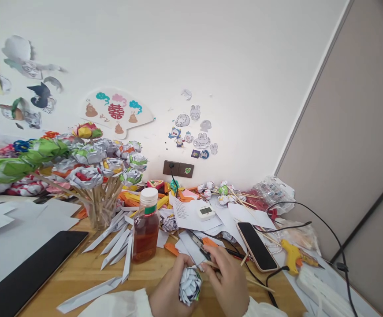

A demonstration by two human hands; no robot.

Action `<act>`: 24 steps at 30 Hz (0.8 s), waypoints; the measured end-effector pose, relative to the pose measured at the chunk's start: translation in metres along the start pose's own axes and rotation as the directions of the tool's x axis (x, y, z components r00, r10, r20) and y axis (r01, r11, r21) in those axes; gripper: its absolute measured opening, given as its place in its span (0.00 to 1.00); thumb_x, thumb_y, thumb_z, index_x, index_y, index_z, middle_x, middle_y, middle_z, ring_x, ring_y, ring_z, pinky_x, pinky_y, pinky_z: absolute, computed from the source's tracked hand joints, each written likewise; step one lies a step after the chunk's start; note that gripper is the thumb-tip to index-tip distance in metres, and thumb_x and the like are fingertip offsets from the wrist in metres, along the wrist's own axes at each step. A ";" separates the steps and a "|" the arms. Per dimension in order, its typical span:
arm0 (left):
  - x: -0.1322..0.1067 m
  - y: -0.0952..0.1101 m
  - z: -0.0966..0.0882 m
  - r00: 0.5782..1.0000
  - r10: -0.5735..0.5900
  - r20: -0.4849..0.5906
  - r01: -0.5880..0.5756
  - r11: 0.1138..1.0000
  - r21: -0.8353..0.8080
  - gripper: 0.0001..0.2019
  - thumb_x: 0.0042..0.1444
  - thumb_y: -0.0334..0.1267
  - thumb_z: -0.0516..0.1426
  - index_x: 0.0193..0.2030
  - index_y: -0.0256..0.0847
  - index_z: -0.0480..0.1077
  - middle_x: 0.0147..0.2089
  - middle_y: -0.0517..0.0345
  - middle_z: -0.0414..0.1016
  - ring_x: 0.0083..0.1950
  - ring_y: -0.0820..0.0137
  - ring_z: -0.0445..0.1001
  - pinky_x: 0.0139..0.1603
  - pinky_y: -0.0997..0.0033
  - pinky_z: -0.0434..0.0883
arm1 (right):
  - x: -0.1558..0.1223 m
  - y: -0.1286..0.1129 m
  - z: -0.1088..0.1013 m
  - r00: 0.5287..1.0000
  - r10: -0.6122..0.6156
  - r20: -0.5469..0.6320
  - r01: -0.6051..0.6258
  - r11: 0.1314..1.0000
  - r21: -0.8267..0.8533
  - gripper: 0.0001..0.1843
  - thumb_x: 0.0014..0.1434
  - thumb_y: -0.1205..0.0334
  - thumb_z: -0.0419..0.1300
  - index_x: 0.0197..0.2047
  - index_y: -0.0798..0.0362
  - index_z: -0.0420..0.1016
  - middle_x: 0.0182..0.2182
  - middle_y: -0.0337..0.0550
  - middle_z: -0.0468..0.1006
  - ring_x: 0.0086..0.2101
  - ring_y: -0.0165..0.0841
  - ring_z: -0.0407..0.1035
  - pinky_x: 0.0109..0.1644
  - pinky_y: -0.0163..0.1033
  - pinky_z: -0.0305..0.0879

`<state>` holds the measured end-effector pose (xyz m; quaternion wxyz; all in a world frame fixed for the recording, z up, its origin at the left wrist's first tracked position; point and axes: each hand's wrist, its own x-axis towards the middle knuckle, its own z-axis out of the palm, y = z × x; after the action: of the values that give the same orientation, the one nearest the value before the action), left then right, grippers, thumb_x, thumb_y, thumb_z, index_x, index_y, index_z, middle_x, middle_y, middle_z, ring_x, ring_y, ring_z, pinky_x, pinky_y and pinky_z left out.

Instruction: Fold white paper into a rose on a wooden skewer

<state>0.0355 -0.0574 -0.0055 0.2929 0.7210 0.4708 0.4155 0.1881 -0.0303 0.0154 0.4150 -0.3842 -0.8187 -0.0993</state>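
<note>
My left hand is closed around a white paper flower with layered petals and some green at its lower edge. Just right of it, my right hand pinches a thin wooden stick, which runs behind the fingers and out to the right. Whether the stick touches the flower cannot be made out. Beyond my fingertips lie dark-handled scissors among paper pieces. A bottle of amber liquid with a white cap stands upright beyond my left hand.
Paper flowers on sticks fill a clear container at left. Folded white strips and a black tablet-like slab lie nearby. At right are a phone, a yellow glue gun, cables and a white power strip. A small timer rests on papers.
</note>
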 end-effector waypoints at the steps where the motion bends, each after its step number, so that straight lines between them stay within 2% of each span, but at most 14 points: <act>1: 0.000 0.002 -0.001 1.000 0.005 -0.001 -0.005 1.000 0.010 0.20 0.33 0.24 0.53 0.36 0.42 0.55 0.29 0.63 0.65 0.30 0.71 0.65 0.30 0.75 0.64 | 0.000 0.001 0.001 1.000 0.020 0.010 -0.020 1.000 -0.005 0.14 0.59 0.57 0.46 0.43 0.52 0.67 0.33 0.45 0.73 0.33 0.34 0.69 0.32 0.34 0.65; 3: 0.001 0.005 -0.003 0.999 0.017 0.032 -0.017 1.000 -0.002 0.20 0.32 0.23 0.54 0.36 0.41 0.58 0.31 0.62 0.66 0.32 0.70 0.66 0.33 0.75 0.65 | -0.001 0.002 0.003 0.998 0.032 0.046 -0.031 1.000 -0.002 0.12 0.58 0.59 0.46 0.40 0.51 0.68 0.31 0.44 0.73 0.33 0.34 0.69 0.32 0.35 0.65; 5: 0.002 0.007 -0.005 0.998 0.021 0.058 -0.017 0.998 -0.060 0.23 0.32 0.21 0.54 0.39 0.42 0.60 0.37 0.59 0.68 0.39 0.67 0.67 0.39 0.74 0.65 | -0.002 0.003 0.006 0.996 0.034 0.087 -0.037 0.999 0.028 0.12 0.58 0.60 0.45 0.37 0.51 0.68 0.28 0.42 0.72 0.30 0.33 0.68 0.31 0.35 0.64; 8: 0.002 0.007 -0.004 1.000 -0.001 0.009 0.002 0.992 -0.126 0.29 0.33 0.19 0.52 0.46 0.42 0.56 0.44 0.56 0.67 0.46 0.65 0.66 0.46 0.72 0.63 | -0.004 0.002 0.008 0.993 0.045 0.112 -0.053 0.996 0.076 0.12 0.59 0.60 0.44 0.34 0.50 0.68 0.25 0.41 0.70 0.27 0.32 0.67 0.29 0.34 0.62; 10: 0.002 0.006 -0.002 0.999 -0.014 -0.046 0.007 0.988 -0.157 0.31 0.33 0.19 0.52 0.48 0.41 0.53 0.44 0.55 0.66 0.46 0.65 0.66 0.46 0.70 0.64 | -0.004 0.001 0.008 0.993 0.042 0.107 -0.051 0.995 0.083 0.13 0.59 0.59 0.44 0.32 0.50 0.68 0.24 0.40 0.69 0.26 0.32 0.66 0.28 0.34 0.61; 12: 0.002 0.004 -0.001 0.996 -0.016 -0.093 -0.001 0.984 -0.180 0.29 0.32 0.18 0.52 0.45 0.41 0.54 0.41 0.57 0.66 0.42 0.67 0.67 0.43 0.71 0.65 | -0.004 0.001 0.008 0.995 0.023 0.094 -0.031 0.996 0.079 0.15 0.60 0.58 0.43 0.30 0.50 0.67 0.22 0.39 0.68 0.24 0.31 0.65 0.26 0.33 0.59; 15: 0.003 0.001 -0.001 0.995 -0.022 -0.096 -0.003 0.967 -0.254 0.25 0.34 0.19 0.52 0.41 0.41 0.57 0.37 0.59 0.66 0.39 0.68 0.68 0.40 0.72 0.67 | -0.003 0.002 0.008 0.998 -0.002 0.060 -0.002 0.998 0.064 0.17 0.61 0.58 0.41 0.29 0.51 0.67 0.21 0.39 0.67 0.23 0.31 0.64 0.25 0.33 0.58; 17: 0.003 -0.001 -0.003 0.997 -0.041 -0.060 0.016 0.932 -0.361 0.26 0.37 0.20 0.53 0.45 0.41 0.57 0.43 0.55 0.66 0.45 0.66 0.67 0.45 0.70 0.66 | -0.003 0.002 0.009 0.999 -0.009 0.037 0.007 0.998 0.055 0.16 0.61 0.59 0.41 0.29 0.51 0.67 0.21 0.39 0.67 0.23 0.31 0.64 0.25 0.33 0.58; 20: 0.001 -0.004 -0.004 0.998 -0.061 -0.034 0.039 0.885 -0.464 0.30 0.41 0.25 0.55 0.53 0.41 0.53 0.55 0.50 0.60 0.56 0.63 0.59 0.53 0.66 0.61 | -0.002 0.001 0.009 0.999 -0.034 0.024 0.033 0.998 0.045 0.15 0.59 0.62 0.42 0.29 0.51 0.67 0.21 0.39 0.67 0.23 0.31 0.64 0.25 0.32 0.57; 22: -0.001 -0.005 -0.003 0.997 -0.062 -0.040 0.037 0.889 -0.457 0.32 0.41 0.26 0.56 0.55 0.41 0.51 0.56 0.50 0.59 0.57 0.63 0.57 0.55 0.66 0.58 | -0.003 -0.001 0.009 0.998 -0.056 0.024 0.055 0.998 0.034 0.14 0.58 0.65 0.42 0.28 0.52 0.66 0.20 0.39 0.66 0.22 0.31 0.63 0.24 0.32 0.55; 24: -0.002 -0.004 -0.002 0.997 -0.062 -0.037 0.039 0.894 -0.446 0.34 0.39 0.24 0.57 0.55 0.40 0.52 0.54 0.51 0.61 0.55 0.63 0.60 0.54 0.67 0.60 | -0.003 -0.003 0.009 0.998 -0.067 0.022 0.067 0.998 0.018 0.13 0.56 0.66 0.42 0.26 0.52 0.65 0.19 0.39 0.65 0.21 0.31 0.62 0.23 0.33 0.53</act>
<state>0.0313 -0.0575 -0.0087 0.4486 0.6118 0.3893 0.5224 0.1815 -0.0296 0.0075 0.4056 -0.3540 -0.8366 -0.1017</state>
